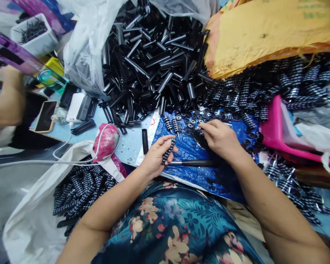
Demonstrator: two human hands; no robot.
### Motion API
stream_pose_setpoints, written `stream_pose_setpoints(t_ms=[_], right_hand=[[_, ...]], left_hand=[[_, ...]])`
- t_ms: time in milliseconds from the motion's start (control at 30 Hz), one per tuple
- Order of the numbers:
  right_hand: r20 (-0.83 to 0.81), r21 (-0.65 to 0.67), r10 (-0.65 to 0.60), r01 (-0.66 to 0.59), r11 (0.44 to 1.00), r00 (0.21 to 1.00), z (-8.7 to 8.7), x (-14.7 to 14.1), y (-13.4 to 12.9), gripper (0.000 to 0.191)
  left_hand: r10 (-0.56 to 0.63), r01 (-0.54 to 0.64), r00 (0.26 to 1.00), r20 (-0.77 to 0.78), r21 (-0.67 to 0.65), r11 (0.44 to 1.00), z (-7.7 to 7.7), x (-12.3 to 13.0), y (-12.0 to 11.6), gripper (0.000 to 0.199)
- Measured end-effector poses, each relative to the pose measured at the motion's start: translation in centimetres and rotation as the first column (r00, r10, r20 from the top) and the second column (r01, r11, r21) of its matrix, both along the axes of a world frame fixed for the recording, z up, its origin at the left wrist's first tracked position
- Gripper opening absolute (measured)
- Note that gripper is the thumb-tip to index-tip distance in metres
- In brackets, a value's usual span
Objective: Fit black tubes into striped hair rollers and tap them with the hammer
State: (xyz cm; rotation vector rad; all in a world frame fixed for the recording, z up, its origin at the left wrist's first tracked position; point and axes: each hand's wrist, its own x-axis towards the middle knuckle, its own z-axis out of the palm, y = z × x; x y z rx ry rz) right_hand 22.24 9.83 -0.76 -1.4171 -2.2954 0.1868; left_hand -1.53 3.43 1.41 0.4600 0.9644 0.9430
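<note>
Fingers of our left hand (156,156) pinch a black, white-checked cylindrical piece (168,151) above a crinkled blue plastic sheet (189,177). Our right hand (221,140) bunches its fingertips beside small round black discs (191,125); we cannot tell whether they grip one. We seem to be picking a disc, which calls for a precise pinch.

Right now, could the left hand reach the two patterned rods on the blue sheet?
Probably yes: the rods lie just beyond the left hand, nothing visibly between, though it holds a dark piece.
</note>
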Motion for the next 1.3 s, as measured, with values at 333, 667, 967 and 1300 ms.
stream_pose_setpoints(t_ms=[333, 667, 967, 1300], right_hand=[[-0.695, -0.303, -0.239, 0.026, 0.953, 0.678, 0.1, -5.6, -6.5, 0.017], [-0.625, 0.014, -0.040, 0.063, 0.998, 0.780, -0.3, -5.5, -7.7, 0.017], [-0.372, 0.056, 0.224, -0.219, 0.974, 0.901, -1.0, -5.5, -8.7, 0.096], [-0.352, 0.026, 0.211, -0.216, 0.976, 0.912, -1.0, -4.7, -8.7, 0.096]], left_hand=[[-0.169, 0.171, 0.984, -0.053, 0.038, 0.985, -0.5, 1.3, -1.0, 0.038], [-0.113, 0.118, 0.991, -0.078, 0.058, 0.991, -0.1, 1.6, -2.3, 0.040], [-0.011, 0.010, 1.000, 0.019, 0.027, 1.000, -0.8, 2.5, -2.8, 0.045], [0.232, 0.326, 0.191, -0.954, 0.284, 0.902, -0.6, -6.9, 0.5, 0.020]])
